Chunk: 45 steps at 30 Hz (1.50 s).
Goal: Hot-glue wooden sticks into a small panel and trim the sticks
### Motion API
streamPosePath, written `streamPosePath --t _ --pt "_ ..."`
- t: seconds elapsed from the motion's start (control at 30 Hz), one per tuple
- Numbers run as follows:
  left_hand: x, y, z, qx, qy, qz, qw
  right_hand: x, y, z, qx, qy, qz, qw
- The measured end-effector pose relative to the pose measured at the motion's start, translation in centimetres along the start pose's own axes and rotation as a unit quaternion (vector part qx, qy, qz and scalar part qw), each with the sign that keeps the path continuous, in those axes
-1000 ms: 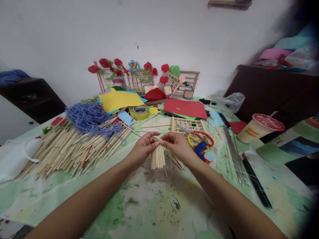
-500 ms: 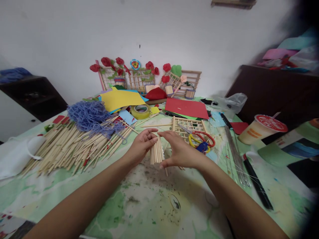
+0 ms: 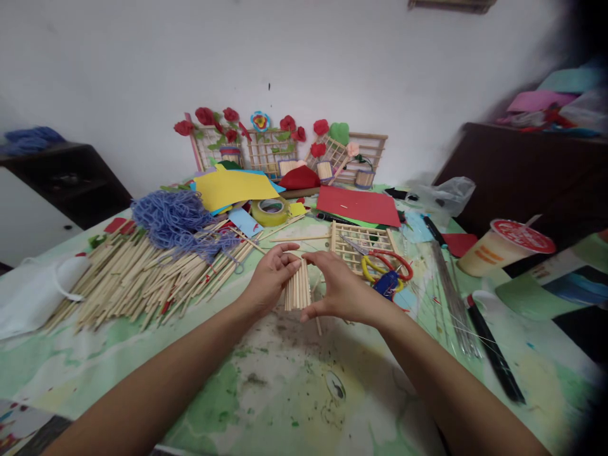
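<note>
A small row of pale wooden sticks [image 3: 297, 288], lined up side by side, is held upright over the middle of the table. My left hand [image 3: 274, 278] is closed on its left side, thumb across the front near the top. On the other side, my right hand [image 3: 339, 288] curves in a C shape around the row. Its fingertips meet the top end and its thumb is at the lower right corner. Behind the right hand lies a stick lattice [image 3: 351, 244], with red-and-yellow-handled scissors [image 3: 387, 266] on it. A loose stick [image 3: 318, 326] shows below the hands.
Left are a big pile of sticks [image 3: 123, 282], blue yarn [image 3: 168, 218] and a white mask [image 3: 42, 297]. Tape [image 3: 270, 212], yellow paper [image 3: 235, 190] and red paper [image 3: 358, 206] lie behind. Right stand a drink cup [image 3: 498, 247], thin wires [image 3: 453, 297] and a black marker [image 3: 496, 351].
The view has shifted slightly. My right thumb has moved a little left toward the bottom of the stick row; the left hand keeps its hold.
</note>
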<state>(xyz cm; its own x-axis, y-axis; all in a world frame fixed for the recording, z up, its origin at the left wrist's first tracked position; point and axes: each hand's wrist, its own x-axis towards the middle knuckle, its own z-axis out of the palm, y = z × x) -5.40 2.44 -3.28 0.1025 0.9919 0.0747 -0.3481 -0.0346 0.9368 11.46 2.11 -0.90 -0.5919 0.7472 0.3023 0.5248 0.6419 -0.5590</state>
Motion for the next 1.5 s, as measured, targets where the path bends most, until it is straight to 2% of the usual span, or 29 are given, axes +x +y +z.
streamPosePath --t 0.4,0.53,0.67,0.8,0.9,1.0,1.07,1.3,1.4,1.5 --pt "-0.1 -0.2 0.1 -0.004 0.01 0.019 1.0 0.1 0.0 0.8 -0.006 0.02 0.001 1.0" --pt "0.2 -0.3 -0.3 0.026 -0.017 0.048 0.998 -0.2 0.1 -0.5 -0.019 -0.01 -0.024 0.999" --pt "0.3 0.0 -0.5 0.05 -0.038 0.087 0.994 -0.6 0.4 -2.2 -0.017 -0.026 -0.005 1.0" --pt "0.3 0.5 -0.6 0.04 -0.037 0.091 0.994 -0.6 0.4 -2.2 -0.056 -0.037 -0.008 0.998" --pt "0.4 0.6 -0.6 0.043 -0.024 0.092 0.995 -0.4 0.1 -1.5 -0.063 -0.022 -0.002 0.998" --pt "0.5 0.8 -0.6 0.015 0.002 0.113 0.993 -0.2 -0.2 -0.9 -0.049 0.019 0.012 0.999" --pt "0.4 1.0 -0.4 -0.023 0.01 0.101 0.995 -0.1 -0.2 -0.6 -0.035 0.051 0.021 0.998" --pt "-0.5 1.3 0.3 -0.075 0.024 -0.017 0.997 0.1 -0.2 0.3 -0.008 0.126 -0.001 0.992" --pt "-0.6 1.4 0.4 -0.087 0.009 -0.069 0.994 0.2 -0.3 0.5 -0.007 0.133 0.009 0.991" --pt "-0.7 1.6 0.4 -0.085 0.001 -0.068 0.994 0.3 -0.3 0.5 -0.007 0.122 0.027 0.992"
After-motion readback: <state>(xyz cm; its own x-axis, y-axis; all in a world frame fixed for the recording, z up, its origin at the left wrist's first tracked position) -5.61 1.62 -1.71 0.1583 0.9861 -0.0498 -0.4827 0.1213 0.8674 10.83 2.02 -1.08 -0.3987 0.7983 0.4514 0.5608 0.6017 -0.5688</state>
